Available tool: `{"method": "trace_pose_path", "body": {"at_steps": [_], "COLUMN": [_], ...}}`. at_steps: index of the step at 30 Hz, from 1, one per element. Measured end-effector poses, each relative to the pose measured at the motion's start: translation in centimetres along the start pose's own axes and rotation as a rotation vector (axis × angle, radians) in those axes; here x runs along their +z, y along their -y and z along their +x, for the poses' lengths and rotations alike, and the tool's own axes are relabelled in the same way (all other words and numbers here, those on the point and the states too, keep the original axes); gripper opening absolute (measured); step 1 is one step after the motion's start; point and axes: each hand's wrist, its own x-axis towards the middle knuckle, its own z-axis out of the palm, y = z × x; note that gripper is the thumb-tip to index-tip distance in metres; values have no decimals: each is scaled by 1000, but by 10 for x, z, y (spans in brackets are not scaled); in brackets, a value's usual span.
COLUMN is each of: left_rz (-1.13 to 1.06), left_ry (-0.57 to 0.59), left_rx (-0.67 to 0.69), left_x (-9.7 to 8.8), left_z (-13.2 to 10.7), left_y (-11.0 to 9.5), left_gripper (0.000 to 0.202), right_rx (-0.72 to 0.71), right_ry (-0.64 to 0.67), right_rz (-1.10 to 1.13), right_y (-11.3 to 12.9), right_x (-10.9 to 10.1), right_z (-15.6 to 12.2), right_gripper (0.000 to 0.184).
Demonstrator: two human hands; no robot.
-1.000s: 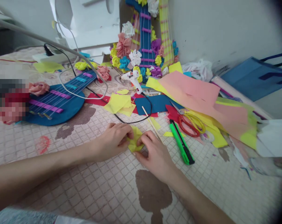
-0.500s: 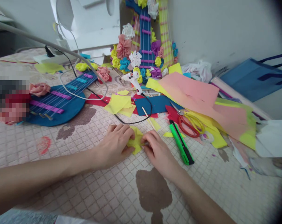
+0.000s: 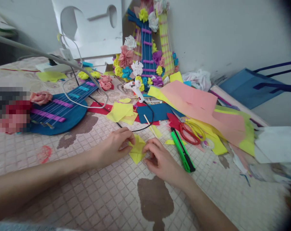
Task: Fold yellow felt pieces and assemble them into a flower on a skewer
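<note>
A small yellow paper piece [image 3: 137, 150] lies folded on the patterned mat between my hands. My left hand [image 3: 114, 148] pinches its left edge with fingers curled. My right hand [image 3: 159, 160] grips its right edge, fingers bent and closed on the paper. A thin wooden stick [image 3: 149, 125] lies just beyond the paper. A green utility knife [image 3: 182, 150] rests to the right of my right hand, and red-and-yellow scissors [image 3: 192, 130] lie past it.
A white glue gun [image 3: 135, 88] with a black cord stands behind. A blue paper guitar [image 3: 61, 107] lies at the left, another decorated with paper flowers [image 3: 145, 51] leans on the wall. Pink and yellow sheets [image 3: 203, 109] pile at the right beside a blue bag [image 3: 253, 86].
The view has tilted up a little. Both hands stay on the yellow paper, which has been turned and flattened into a more pointed fold.
</note>
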Motion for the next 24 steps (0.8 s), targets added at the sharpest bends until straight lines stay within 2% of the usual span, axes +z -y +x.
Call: {"method": "trace_pose_path", "body": {"at_steps": [5, 12, 17, 20, 22, 24], "left_rz": [59, 103, 121, 69, 25, 7], "left_ry": [13, 23, 16, 7, -45, -116], "left_rx": [23, 21, 41, 8, -21, -35], "left_x": [-2, 4, 2, 1, 0, 0], "left_z": [-1, 1, 0, 1, 2, 3], "left_y": [-5, 5, 6, 6, 7, 9], "left_gripper": [14, 12, 16, 18, 23, 29], "right_rx": [-76, -183, -191, -122, -47, -1], "right_ry": [23, -2, -45, -151, -262, -318], "right_rz": [-106, -283, -259, -108, -34, -22], "right_y": [-2, -7, -8, -8, -9, -10], "right_x": [0, 8, 9, 10, 10, 11], "right_z": [1, 2, 3, 4, 7, 9], "right_gripper": [20, 6, 7, 12, 17, 23]}}
